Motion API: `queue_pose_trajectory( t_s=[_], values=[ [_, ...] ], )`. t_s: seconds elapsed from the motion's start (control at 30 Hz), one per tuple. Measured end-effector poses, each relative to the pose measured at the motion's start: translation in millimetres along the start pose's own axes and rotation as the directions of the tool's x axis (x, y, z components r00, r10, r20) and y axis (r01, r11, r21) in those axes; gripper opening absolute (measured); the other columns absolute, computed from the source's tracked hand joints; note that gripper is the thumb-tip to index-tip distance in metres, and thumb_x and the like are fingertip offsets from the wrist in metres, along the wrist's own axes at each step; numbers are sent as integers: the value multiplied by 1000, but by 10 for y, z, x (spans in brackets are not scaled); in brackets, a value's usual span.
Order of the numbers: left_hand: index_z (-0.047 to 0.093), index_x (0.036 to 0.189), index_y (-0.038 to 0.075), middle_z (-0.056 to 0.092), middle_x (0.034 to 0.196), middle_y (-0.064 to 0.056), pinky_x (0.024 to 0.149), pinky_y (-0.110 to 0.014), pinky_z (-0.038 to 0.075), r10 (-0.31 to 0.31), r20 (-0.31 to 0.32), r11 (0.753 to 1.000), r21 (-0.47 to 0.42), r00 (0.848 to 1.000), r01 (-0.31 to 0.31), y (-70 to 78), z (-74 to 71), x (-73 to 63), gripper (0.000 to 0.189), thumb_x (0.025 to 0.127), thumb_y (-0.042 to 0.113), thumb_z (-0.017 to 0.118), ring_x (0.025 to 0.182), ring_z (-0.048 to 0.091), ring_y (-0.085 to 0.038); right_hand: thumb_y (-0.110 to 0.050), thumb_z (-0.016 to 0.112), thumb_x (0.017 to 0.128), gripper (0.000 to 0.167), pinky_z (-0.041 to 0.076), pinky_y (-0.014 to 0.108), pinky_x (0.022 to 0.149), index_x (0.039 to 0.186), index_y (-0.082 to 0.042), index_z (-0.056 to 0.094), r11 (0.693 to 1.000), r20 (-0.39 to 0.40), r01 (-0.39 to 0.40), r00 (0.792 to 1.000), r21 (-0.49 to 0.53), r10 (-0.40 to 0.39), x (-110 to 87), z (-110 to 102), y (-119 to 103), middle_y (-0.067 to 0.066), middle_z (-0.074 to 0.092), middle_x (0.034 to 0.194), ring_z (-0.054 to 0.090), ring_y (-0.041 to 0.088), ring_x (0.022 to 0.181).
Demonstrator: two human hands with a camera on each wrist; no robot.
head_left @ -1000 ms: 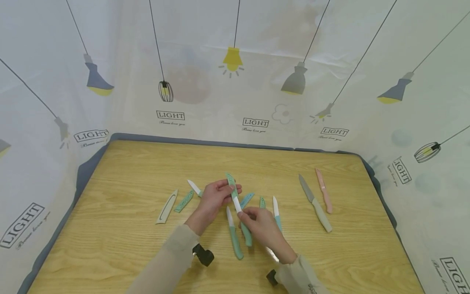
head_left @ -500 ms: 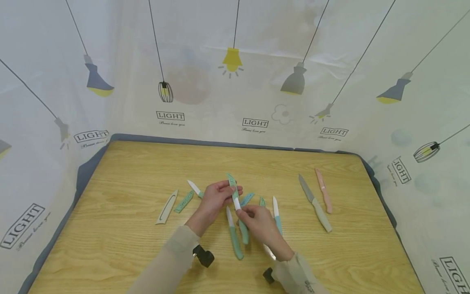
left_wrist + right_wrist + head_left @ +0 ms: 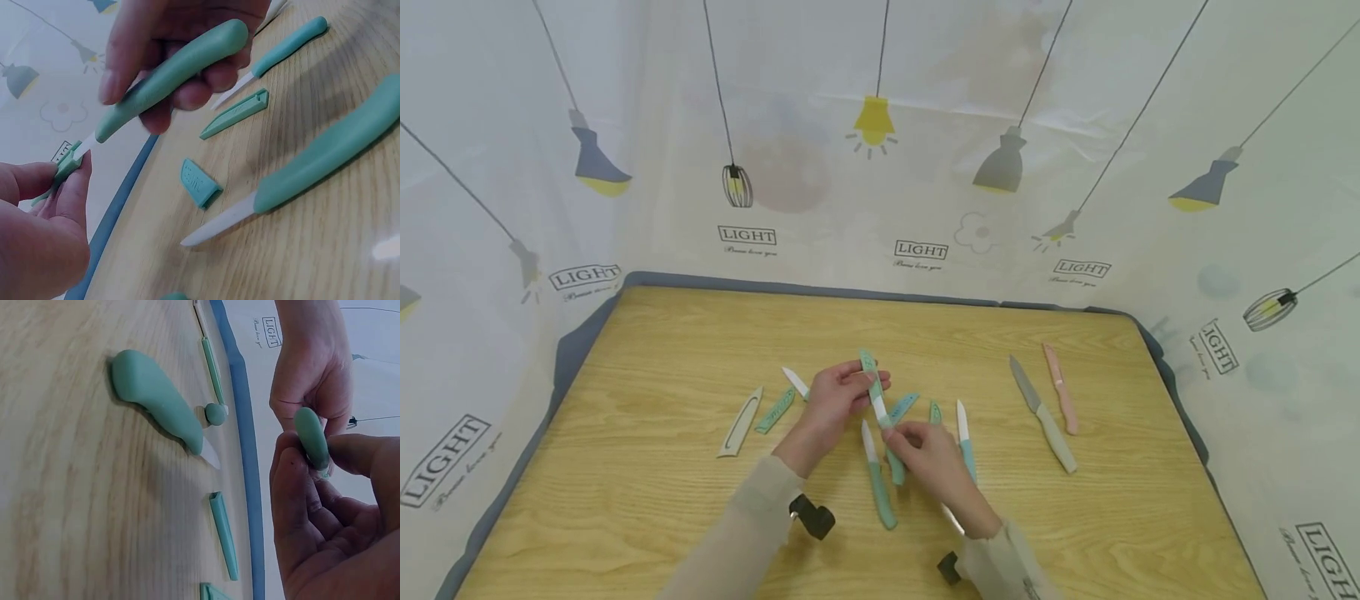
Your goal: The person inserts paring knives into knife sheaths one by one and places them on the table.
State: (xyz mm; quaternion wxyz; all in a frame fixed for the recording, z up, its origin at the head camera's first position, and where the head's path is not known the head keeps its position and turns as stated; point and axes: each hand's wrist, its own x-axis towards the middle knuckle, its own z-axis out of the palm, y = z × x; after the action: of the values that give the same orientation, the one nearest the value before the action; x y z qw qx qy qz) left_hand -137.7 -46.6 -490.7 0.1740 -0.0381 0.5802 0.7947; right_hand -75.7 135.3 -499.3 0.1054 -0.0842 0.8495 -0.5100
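My left hand (image 3: pixel 833 398) pinches a light-green blade sheath (image 3: pixel 69 164) between thumb and fingers. Into the sheath's open end runs the white blade (image 3: pixel 878 407) of a paring knife, partly covered by it. My right hand (image 3: pixel 938 460) grips the knife's green handle (image 3: pixel 175 74) near the blade, thumb on one side and fingers on the other. Both hands are raised above the table. Below them lies another green-handled paring knife (image 3: pixel 880 492) with a bare white blade, and a blue sheath (image 3: pixel 904 407) lies just beyond.
On the wooden table (image 3: pixel 700 517), a cream sheath (image 3: pixel 741 423), a green sheath (image 3: pixel 775 411) and a partly hidden white-bladed knife (image 3: pixel 795 382) lie left. Right are a blue-handled knife (image 3: pixel 966 437), a green sheath (image 3: pixel 936 412), a cream-handled knife (image 3: pixel 1047 421) and a pink knife (image 3: pixel 1062 392).
The held knife's handle end has shifted up and slightly left, and the sheath has moved slightly up-left with my left hand. The things on the table have stayed put.
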Motion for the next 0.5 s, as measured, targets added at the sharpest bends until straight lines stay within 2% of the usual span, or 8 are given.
queue_pose_trajectory(
  t_s=[0.17,0.5],
  values=[
    [51,144,-11,69,128,-23,91,-26,59,6,-13,1000,0,1000,-6,-7,-31,13,41,106,5,56,119,68,-28,-29,64,104,30,53,21,61,101,-1,76,1000,4,3,1000,16,-3,-44,3,19,-3,72,75,63,7,67],
    [50,145,-10,70,127,-22,95,-31,58,-13,-20,1000,23,1000,13,-40,7,4,42,106,5,57,118,69,-28,-23,65,103,28,55,21,59,101,3,75,999,3,14,1000,48,-14,-65,14,6,1,73,76,66,10,66]
  ],
)
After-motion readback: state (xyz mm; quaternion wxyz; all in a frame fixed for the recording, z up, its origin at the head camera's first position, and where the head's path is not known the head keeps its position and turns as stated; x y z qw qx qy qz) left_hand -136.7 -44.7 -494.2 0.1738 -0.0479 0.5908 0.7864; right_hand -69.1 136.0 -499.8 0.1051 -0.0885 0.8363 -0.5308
